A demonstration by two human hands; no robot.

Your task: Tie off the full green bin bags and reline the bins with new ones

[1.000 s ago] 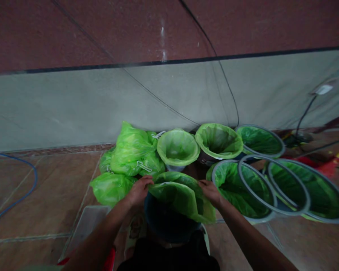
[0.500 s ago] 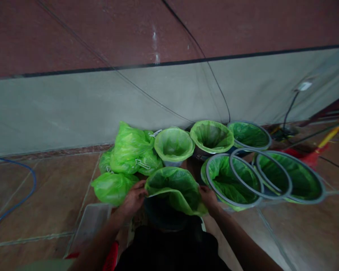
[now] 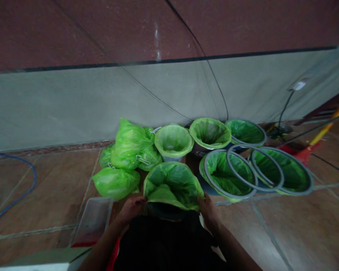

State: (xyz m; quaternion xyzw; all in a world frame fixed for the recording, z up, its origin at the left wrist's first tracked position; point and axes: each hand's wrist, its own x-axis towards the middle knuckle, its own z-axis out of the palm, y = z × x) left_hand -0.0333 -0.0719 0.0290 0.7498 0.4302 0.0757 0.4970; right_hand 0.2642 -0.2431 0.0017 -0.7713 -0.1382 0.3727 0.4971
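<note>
A dark blue bin stands on the floor right in front of me, with a green plastic bag spread over its mouth. My left hand is closed on the bag's left edge at the bin's rim. On the other side my right hand grips the bag's right edge the same way. The near part of the bin is hidden behind my dark clothing.
Several bins lined with green bags stand beyond and to the right, some with grey rings on top. Tied full green bags lie to the left. A clear tub sits at my left, a blue hose farther left.
Both hands have slid down and toward me along the bin's rim, pulling the green bag lower over the bin. The bag's mouth now lies flatter and wider.
</note>
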